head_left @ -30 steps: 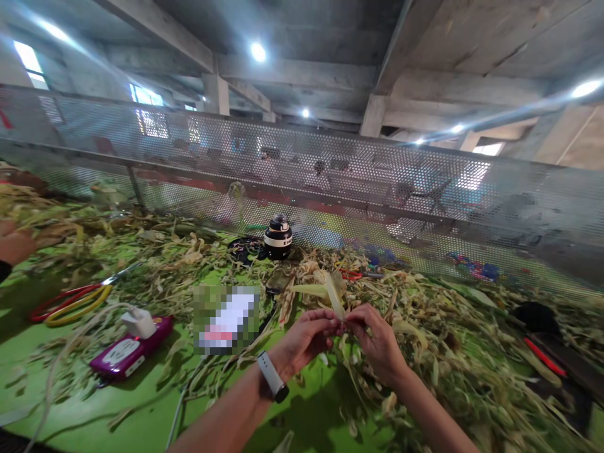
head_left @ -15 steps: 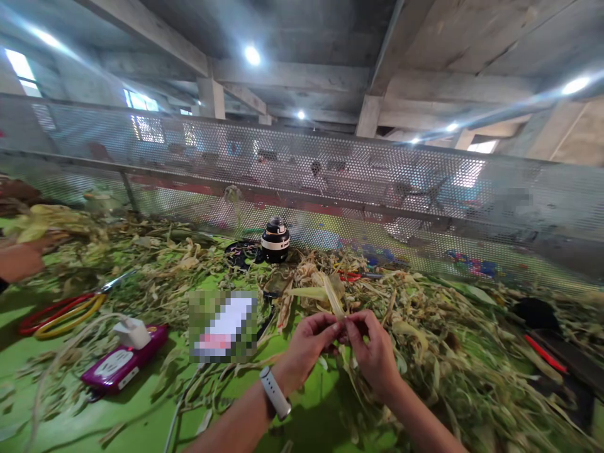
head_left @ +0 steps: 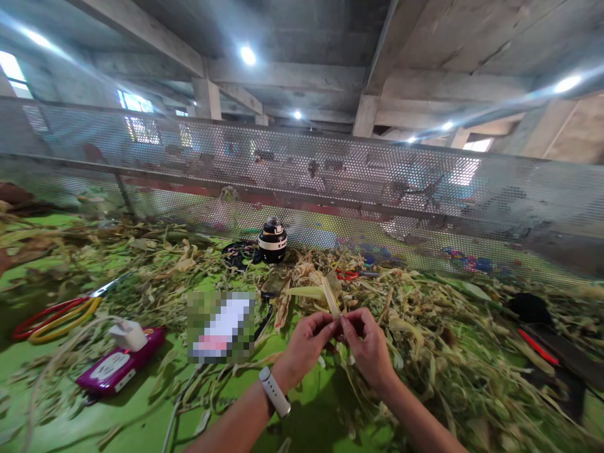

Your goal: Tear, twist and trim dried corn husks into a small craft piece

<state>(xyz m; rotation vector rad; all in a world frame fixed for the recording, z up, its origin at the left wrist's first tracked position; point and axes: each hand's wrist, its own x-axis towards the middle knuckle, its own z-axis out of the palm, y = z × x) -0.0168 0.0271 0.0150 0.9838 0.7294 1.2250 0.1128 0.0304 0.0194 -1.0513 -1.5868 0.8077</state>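
We count one black jar [head_left: 272, 244], one purple power strip [head_left: 134, 357] and one pale husk [head_left: 331, 297], its lower end pinched by our curled left hand [head_left: 306, 346] and right hand [head_left: 370, 352] (fingertips close together) above the surface [head_left: 311, 409].

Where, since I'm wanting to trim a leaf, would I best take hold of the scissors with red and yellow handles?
Probably by the handle loops, coming from above and the left. The scissors lie with metal blades pointing away to the right, so the loops are the nearer end. The purple box sits on their near right, making that side look more crowded.
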